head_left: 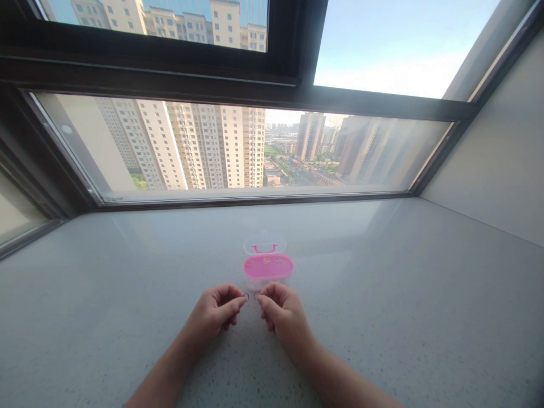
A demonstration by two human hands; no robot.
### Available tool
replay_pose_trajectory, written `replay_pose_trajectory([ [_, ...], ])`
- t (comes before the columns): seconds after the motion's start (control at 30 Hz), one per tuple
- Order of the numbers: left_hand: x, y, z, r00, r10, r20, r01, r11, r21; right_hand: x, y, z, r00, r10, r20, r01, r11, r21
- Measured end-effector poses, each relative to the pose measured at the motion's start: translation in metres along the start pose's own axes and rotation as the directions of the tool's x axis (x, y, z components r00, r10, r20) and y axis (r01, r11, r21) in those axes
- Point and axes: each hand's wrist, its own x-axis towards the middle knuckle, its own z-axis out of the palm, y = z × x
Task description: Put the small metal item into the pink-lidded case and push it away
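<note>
My left hand point(219, 306) pinches a small thin dark ring point(247, 297) between thumb and forefinger. A similar small dark ring point(255, 296) sits in the closed fingertips of my right hand point(278, 309). The two rings face each other a short gap apart, and fingers cover part of each. Just beyond my hands stands an oval box with a pink tray point(268, 268) on a see-through base. Its clear lid point(250, 245) with a pink handle point(266, 251) lies behind it. A few small ring-like pieces point(266, 260) lie along the tray's far side, too small to make out.
The box and my hands are over a pale speckled countertop point(127, 294). A dark-framed window point(255, 199) borders the counter at the back, with tall buildings outside. A white wall point(497, 164) closes off the right side.
</note>
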Motion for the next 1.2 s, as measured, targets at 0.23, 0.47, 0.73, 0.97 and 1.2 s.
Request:
replay_pose_trajectory([
  [0.23,0.0010,-0.0016,-0.0008,1.000,-0.001,0.008,0.001,1.000,0.007,0.0009,0.0019,0.0002,1.000,-0.007,0.000,0.007,1.000,-0.007],
  [0.47,0.0003,0.0001,0.0000,1.000,-0.010,0.003,0.010,1.000,-0.005,0.0006,0.0006,-0.0001,1.000,0.003,-0.002,-0.003,1.000,-0.013],
  [0.73,0.0007,-0.0004,0.0000,1.000,-0.004,0.002,0.004,1.000,-0.008,0.0001,0.0015,-0.0003,1.000,-0.006,-0.003,0.006,0.999,-0.034],
  [0.97,0.0001,0.0020,0.0011,1.000,-0.016,-0.002,0.016,1.000,-0.002,0.0009,0.0031,0.0000,1.000,0.007,-0.005,-0.007,0.999,-0.034],
  [1.2,0.0010,0.0005,0.0001,1.000,-0.005,0.006,0.005,1.000,-0.005,0.0016,0.0014,-0.0002,1.000,0.017,-0.006,-0.017,1.000,-0.016],
])
